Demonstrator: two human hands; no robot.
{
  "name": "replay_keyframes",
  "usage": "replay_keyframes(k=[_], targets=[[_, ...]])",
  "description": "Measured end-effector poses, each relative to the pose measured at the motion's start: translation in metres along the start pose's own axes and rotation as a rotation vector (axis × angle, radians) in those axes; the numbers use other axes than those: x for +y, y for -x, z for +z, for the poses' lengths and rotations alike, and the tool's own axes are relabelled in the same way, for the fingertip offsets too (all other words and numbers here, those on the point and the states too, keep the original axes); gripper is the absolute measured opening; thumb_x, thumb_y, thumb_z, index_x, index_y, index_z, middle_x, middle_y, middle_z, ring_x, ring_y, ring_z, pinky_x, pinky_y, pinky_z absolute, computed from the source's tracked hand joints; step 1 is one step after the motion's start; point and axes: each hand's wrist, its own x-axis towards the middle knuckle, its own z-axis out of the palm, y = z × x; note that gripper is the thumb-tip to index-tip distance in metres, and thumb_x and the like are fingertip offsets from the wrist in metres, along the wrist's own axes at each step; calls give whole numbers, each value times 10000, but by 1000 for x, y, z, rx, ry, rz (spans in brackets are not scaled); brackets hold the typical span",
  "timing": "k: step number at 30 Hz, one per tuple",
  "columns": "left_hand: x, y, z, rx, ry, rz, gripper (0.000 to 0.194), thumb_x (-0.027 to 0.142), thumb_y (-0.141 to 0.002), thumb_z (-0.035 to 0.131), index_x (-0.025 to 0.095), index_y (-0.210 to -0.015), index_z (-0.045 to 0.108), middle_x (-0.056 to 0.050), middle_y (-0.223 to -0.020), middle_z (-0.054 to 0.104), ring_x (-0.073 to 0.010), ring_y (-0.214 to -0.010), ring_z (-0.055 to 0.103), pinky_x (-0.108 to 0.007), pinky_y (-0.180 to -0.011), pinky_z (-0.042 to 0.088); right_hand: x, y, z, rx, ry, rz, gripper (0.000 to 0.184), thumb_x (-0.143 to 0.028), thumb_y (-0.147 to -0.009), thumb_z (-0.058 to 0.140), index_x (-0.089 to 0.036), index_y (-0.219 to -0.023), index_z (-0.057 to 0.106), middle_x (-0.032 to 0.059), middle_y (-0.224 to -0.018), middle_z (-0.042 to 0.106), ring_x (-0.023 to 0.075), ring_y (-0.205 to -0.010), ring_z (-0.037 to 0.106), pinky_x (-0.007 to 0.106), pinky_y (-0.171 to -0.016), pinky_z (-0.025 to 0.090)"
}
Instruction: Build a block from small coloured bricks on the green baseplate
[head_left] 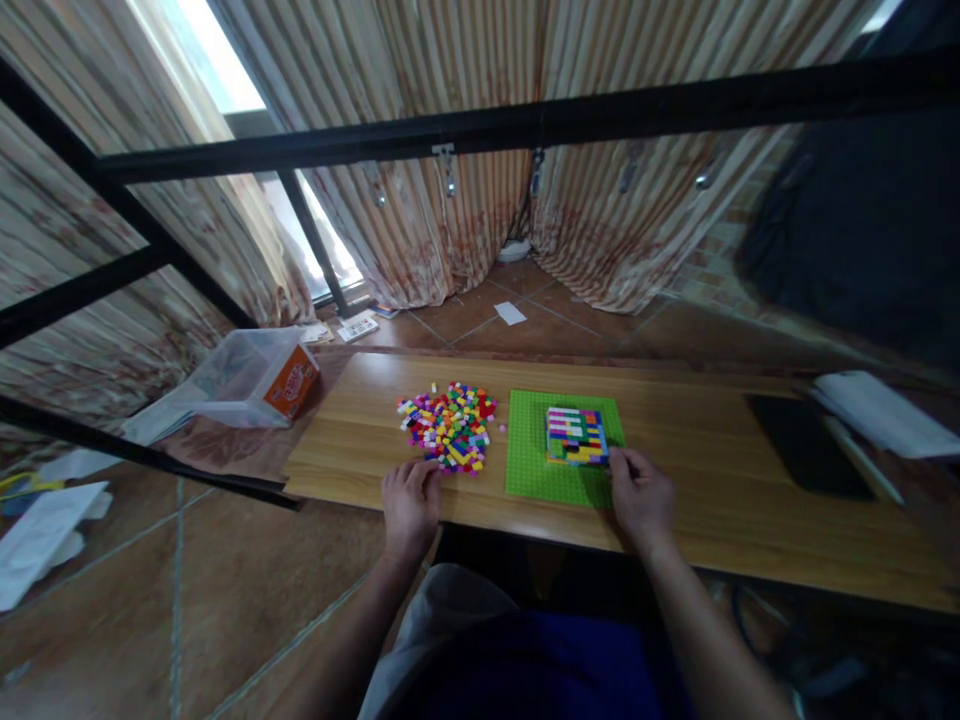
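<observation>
A loose heap of small multicoloured toy bricks (pixel 454 425) lies on the wooden table. My left hand (pixel 411 505) is at the heap's near left edge with its fingers bent together; whatever is between them is too small to make out. To the right, a green studded baseplate (pixel 525 470) lies flat. On it stands a low block-shaped build of coloured bricks (pixel 576 436), striped in white, pink, green and yellow on top. The thumb and forefinger of my right hand (pixel 641 495) close at the build's near right corner.
One pink brick (pixel 502 428) lies between heap and baseplate. A clear plastic box (pixel 251 375) with an orange label stands past the table's left end. Toward the right are a black flat pad (pixel 810 445) and a white bundle (pixel 885 410). A dark metal bar (pixel 480 130) crosses beyond the table.
</observation>
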Motion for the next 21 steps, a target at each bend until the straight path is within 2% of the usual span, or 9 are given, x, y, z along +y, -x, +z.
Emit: replay_keyframes(k=[4, 9, 12, 15, 21], targets=[[14, -5, -2, -3, 110, 32, 158, 305, -906, 543, 212, -882, 670, -53, -872, 714, -237, -855, 644, -393, -819, 477, -4, 0, 1, 10, -19, -15, 431, -531, -902, 458, -181, -795, 685, 72, -771, 682, 212, -730, 627, 302, -692, 450], [60, -14, 0, -53, 269, 106, 160, 295, -936, 527, 233, -956, 673, -29, -913, 721, -195, -861, 651, -342, -807, 493, -6, 0, 1, 1, -18, -22, 427, -514, -912, 441, -181, -815, 691, 76, -796, 686, 211, -746, 630, 308, -707, 457], [89, -20, 10, -84, 324, 194, 171, 252, -945, 519, 244, -986, 685, -23, -936, 729, -190, -895, 651, -344, -828, 489, -7, 0, 0, -6, -31, -22, 420, -503, -918, 434, -183, -818, 688, 77, -807, 682, 211, -759, 628, 311, -715, 458], [111, -25, 25, -109, 367, 218, 173, 245, -950, 522, 245, -981, 692, -20, -913, 730, -188, -906, 646, -353, -846, 483, -8, -1, 1, -8, -45, -17, 416, -500, -921, 429, -186, -822, 684, 83, -823, 684, 217, -785, 629, 316, -729, 462], [138, -34, 48, -154, 329, 278, 150, 219, -946, 531, 243, -946, 679, -10, -905, 735, -189, -899, 642, -429, -984, 406, -9, -2, 1, -10, -50, -24, 397, -476, -922, 439, -184, -831, 691, 82, -828, 684, 213, -786, 626, 314, -742, 461]])
